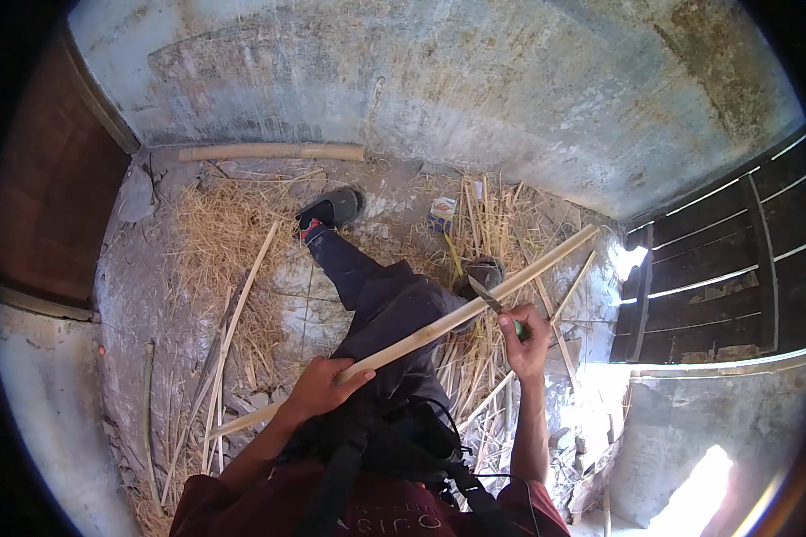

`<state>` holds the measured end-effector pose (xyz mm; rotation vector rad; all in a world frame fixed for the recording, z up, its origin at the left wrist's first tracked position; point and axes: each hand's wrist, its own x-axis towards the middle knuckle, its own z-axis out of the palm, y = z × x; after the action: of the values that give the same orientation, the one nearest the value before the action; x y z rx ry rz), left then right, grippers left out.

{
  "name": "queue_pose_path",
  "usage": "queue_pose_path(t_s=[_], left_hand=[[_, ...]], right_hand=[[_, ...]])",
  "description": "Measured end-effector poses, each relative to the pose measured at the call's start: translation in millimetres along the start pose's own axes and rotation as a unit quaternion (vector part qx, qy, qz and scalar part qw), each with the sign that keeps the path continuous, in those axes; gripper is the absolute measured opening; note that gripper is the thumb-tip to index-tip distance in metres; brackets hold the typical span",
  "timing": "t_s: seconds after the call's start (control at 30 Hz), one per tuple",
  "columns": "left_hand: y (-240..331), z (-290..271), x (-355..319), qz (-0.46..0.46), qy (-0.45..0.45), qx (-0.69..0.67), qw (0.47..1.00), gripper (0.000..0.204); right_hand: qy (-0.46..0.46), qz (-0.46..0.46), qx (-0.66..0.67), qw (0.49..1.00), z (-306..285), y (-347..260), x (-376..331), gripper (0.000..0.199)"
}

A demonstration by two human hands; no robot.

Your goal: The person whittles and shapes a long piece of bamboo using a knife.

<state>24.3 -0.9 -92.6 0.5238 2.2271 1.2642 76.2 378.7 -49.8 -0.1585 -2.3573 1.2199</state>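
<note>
A long pale bamboo strip [430, 333] lies slantwise across my lap, its far end up to the right and its near end passing under my left forearm. My left hand [322, 387] is closed around the strip's lower part, with the thumb along its top. In my right hand [524, 343] is a knife [486, 295], gripped by its green handle [519, 328]. Its dark blade points up and left and lies across the strip, seemingly touching it. My fingers hide most of the handle.
Straw-like shavings [219, 242] and split strips cover the floor on both sides of my legs. A bamboo pole [273, 153] lies along the stained wall [421, 80]. Near my feet is a small packet [441, 213]. Dark slatted boards [707, 268] stand at right, a brown panel [49, 179] at left.
</note>
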Motion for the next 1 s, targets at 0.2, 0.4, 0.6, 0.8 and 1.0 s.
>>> queue_pose_path(t_s=[0.2,0.4,0.6,0.8,1.0], left_hand=[[2,0,-1,0.009,0.010,-0.016,1.000,0.045],[6,0,-4,-0.018,0.000,-0.005,1.000,0.050],[5,2,-5,0.017,0.015,-0.009,1.000,0.051],[0,4,-5,0.047,0.025,-0.011,0.999,0.045],[0,7,-7,0.048,0.035,-0.003,0.998,0.048]], right_hand=[[-0.003,0.013,-0.047,0.999,2,-7,1,0.018],[-0.012,0.023,-0.075,0.997,1,-11,9,0.017],[-0.006,0.017,-0.080,0.997,-1,-15,12,0.017],[-0.013,-0.005,-0.090,0.996,-4,-10,17,0.018],[-0.012,-0.030,-0.124,0.992,-5,-7,21,0.017]])
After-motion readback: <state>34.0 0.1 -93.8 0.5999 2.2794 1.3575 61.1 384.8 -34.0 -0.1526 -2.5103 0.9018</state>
